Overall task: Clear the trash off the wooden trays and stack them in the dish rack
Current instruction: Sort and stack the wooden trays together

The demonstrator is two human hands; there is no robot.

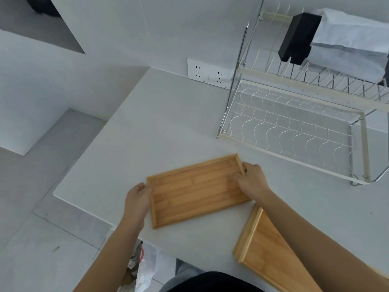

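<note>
On white counter, bare wooden tray (both hands gripping ends).

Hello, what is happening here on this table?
A person holds a wooden tray by its two short ends, left hand on one, right hand on the other. The tray looks bare, with no trash on it. A second tray lies near the right arm. The dish rack behind has no tray in its lower shelf yet.
</note>
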